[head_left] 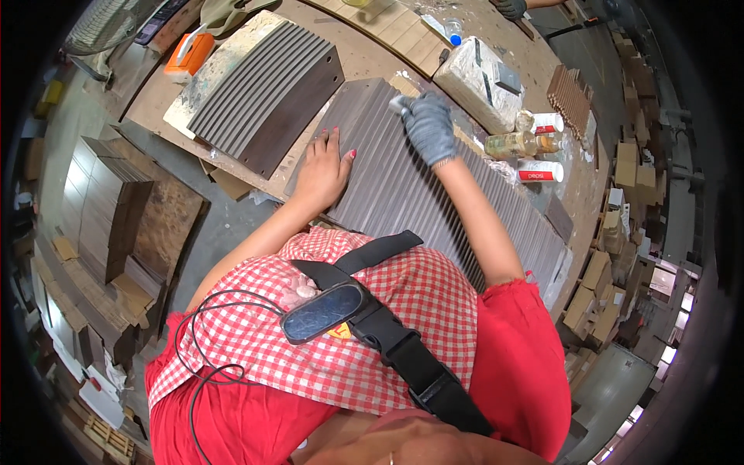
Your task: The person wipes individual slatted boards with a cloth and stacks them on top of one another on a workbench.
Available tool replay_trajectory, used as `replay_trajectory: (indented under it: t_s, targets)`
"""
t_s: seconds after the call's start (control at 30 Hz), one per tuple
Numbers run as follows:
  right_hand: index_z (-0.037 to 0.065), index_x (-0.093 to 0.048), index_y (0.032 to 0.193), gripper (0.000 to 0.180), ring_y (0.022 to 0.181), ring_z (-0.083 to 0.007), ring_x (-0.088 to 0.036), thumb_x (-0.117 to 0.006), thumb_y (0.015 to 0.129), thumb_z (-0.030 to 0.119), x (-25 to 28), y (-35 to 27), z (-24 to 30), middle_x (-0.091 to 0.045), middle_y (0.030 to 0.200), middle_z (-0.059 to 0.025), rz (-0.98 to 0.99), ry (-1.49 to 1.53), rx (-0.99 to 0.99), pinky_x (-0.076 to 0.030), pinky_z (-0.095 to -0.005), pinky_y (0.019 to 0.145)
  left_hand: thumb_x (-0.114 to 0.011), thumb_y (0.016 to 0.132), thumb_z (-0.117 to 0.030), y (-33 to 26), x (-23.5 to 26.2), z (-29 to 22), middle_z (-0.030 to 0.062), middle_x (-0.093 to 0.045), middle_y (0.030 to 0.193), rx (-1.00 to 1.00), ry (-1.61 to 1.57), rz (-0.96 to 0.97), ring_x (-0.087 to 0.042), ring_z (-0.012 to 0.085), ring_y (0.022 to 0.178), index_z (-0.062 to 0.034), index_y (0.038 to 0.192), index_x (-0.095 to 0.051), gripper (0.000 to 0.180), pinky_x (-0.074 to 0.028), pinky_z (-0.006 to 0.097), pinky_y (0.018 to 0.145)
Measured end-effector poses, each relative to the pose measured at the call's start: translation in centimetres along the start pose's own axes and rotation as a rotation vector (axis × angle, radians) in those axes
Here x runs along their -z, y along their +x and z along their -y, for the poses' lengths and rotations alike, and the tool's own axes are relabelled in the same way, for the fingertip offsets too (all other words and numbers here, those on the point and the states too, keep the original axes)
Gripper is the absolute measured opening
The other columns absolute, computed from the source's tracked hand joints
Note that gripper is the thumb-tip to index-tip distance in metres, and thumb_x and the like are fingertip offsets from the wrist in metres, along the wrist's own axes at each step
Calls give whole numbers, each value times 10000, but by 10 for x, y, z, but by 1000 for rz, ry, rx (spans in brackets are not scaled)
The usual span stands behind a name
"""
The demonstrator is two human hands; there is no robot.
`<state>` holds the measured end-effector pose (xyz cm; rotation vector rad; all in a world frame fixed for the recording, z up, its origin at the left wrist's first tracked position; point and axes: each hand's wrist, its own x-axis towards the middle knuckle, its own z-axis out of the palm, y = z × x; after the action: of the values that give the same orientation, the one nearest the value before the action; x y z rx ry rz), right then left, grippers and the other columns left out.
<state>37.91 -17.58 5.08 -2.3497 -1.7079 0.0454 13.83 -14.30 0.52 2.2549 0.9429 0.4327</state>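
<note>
A long grey-brown panel with ribs (387, 177) lies across the table in front of me. My left hand (324, 169), bare, rests flat on its smooth near-left part with the fingers spread. In a grey work glove, my right hand (428, 130) is closed over the ribs toward the panel's far edge. Its fingers pinch a small whitish wad (399, 104), perhaps cloth, pressed against the surface; most of it is hidden by the glove. Left of this panel, a second ribbed dark panel (267, 93) with holes in its side sits on a pale, stained block (186, 108).
Past my right hand stand a wrapped white block (480, 84), a bottle of yellowish liquid (510, 145) and red-and-white tubes (540, 171). An orange-handled tool (190, 56) lies at the far left near a fan (101, 27). Another person's gloved hand (510, 8) shows at the top.
</note>
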Motion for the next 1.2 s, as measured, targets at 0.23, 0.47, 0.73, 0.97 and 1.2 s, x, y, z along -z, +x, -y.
replay_trajectory:
  t_s: [0.23, 0.47, 0.73, 0.97, 1.2]
  targets:
    - [88, -756, 928, 209, 723, -335, -567, -706, 841, 272, 2, -16, 15, -619, 797, -217, -32, 32, 26, -447, -444, 721, -496, 968, -322, 2, -1, 2, 296, -439, 1349, 34, -20, 11, -414, 437, 1252, 68, 1380, -388, 577, -361, 472, 1058]
    - [62, -724, 1044, 266, 860, -326, -570, -696, 804, 172, 30, -94, 73, -613, 883, -186, 352, 221, 145, -460, -423, 841, -469, 987, -270, -3, -7, 13, 281, -435, 1360, 74, -212, -30, -404, 435, 1259, 26, 1364, -444, 480, -330, 465, 1073]
    - [52, -703, 1080, 300, 913, -332, -557, -668, 813, 183, 31, -112, 85, -611, 886, -180, 341, 408, 105, -445, -420, 856, -491, 985, -263, 1, -19, 42, 277, -417, 1393, 47, -340, 2, -383, 425, 1289, -26, 1381, -462, 463, -287, 453, 1099]
    - [66, -687, 1150, 364, 978, -344, -553, -710, 797, 152, 47, -108, 80, -566, 1035, -191, 485, 697, -73, -459, -401, 921, -462, 991, -225, 5, -8, 60, 235, -378, 1467, -13, -611, 159, -300, 352, 1402, -54, 1404, -471, 447, -214, 395, 1150]
    - [126, -688, 1166, 395, 1019, -327, -535, -726, 773, 121, 12, -112, 85, -580, 1017, -163, 393, 487, 171, -452, -393, 935, -375, 1030, -242, -7, -7, 68, 192, -330, 1521, 46, -701, 177, -250, 317, 1439, -38, 1410, -461, 439, -163, 373, 1175]
